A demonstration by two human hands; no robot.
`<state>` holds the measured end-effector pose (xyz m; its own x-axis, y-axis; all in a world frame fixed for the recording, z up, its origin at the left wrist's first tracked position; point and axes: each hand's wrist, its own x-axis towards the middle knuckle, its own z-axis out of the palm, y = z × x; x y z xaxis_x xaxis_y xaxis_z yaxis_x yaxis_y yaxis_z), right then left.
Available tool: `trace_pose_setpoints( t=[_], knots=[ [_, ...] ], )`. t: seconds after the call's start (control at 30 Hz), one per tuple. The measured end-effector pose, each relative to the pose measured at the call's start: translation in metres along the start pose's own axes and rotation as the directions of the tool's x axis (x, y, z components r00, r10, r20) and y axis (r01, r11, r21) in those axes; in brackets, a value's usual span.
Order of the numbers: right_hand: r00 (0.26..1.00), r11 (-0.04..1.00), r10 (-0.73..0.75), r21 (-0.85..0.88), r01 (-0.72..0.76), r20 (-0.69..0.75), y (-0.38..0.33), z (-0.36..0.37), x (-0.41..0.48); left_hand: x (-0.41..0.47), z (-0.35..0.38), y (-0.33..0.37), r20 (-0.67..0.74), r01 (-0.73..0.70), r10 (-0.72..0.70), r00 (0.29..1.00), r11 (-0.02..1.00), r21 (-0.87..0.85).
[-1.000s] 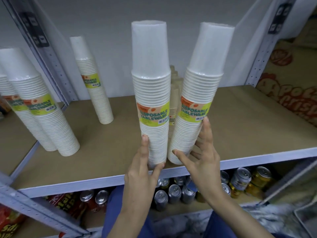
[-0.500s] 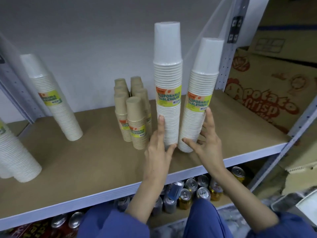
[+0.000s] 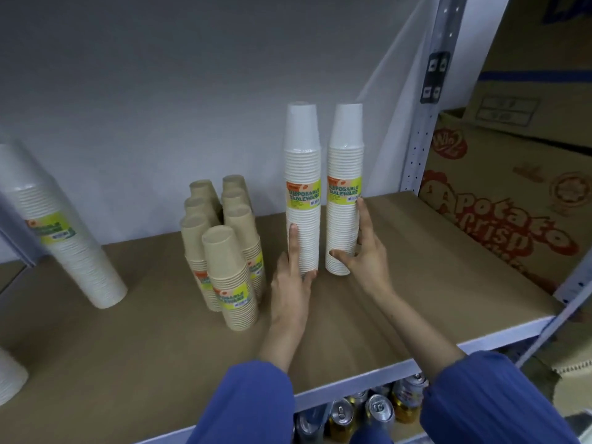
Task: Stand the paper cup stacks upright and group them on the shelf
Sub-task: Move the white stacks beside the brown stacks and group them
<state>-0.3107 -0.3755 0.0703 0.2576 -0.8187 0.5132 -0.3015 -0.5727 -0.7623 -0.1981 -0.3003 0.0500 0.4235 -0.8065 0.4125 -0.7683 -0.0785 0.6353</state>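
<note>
Now both hands (image 3: 293,280) steady upright cup stacks (image 3: 302,200).

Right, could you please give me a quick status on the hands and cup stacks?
Left hand steadying left white stack. Right hand on right white stack. Both upright, side by side. Brown stacks close left; nothing blocking.

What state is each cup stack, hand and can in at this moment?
Left white cup stack: upright, left hand on it.
Right white cup stack: upright, right hand gripping.
Brown cup stacks: upright, grouped.
Far-left white stack: untouched.
Cans: upright on the lower shelf.
</note>
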Motion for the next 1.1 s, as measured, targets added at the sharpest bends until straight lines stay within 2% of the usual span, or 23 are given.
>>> trace_pose_setpoints(
  t=[0.3,0.5,0.67,0.83,1.1],
  knots=[
    [0.999,0.998,0.025,0.053,-0.027,0.045,0.016,0.023,0.023,0.024,0.016,-0.011,0.002,0.078,-0.078,0.997,0.995,-0.062],
    [0.995,0.992,0.085,0.087,-0.089,0.054,0.027,0.036,0.034,0.038,0.022,-0.014,0.036,0.116,-0.116,0.993,0.993,-0.022],
    [0.991,0.989,0.126,0.072,-0.129,0.046,0.031,0.039,0.037,0.041,0.023,-0.014,0.05,0.087,-0.086,0.995,0.996,-0.01],
    [0.993,0.996,0.087,-0.01,-0.086,0.083,0.04,0.038,0.027,0.034,0.023,-0.022,0.056,0.042,-0.042,0.998,0.999,-0.008],
    [0.993,0.993,0.109,-0.054,-0.106,0.054,0.047,0.041,0.035,0.049,0.028,-0.021,0.071,0.06,-0.059,0.996,0.998,-0.02]
  ],
)
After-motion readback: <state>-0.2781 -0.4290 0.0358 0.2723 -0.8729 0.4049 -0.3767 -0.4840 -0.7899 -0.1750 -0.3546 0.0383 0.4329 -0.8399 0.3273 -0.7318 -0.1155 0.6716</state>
